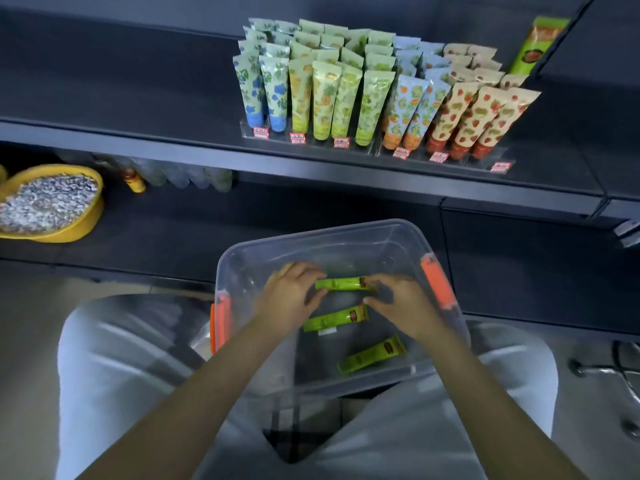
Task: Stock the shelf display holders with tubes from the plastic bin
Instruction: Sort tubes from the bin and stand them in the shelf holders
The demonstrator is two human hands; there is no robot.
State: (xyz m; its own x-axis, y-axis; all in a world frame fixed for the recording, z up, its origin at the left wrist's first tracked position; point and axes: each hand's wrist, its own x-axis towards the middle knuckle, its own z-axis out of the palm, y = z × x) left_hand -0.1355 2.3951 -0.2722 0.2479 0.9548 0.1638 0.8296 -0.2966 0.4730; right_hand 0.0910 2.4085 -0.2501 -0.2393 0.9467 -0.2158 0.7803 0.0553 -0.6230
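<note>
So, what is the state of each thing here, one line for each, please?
plastic bin: open, three green tubes inside
far green tube: lying flat, held at both ends
left hand: grips its left end
right hand: pinches its cap end
middle green tube: lying flat
near green tube: lying flat
display holders: filled with upright tubes
yellow bowl: full of small pale pieces
</note>
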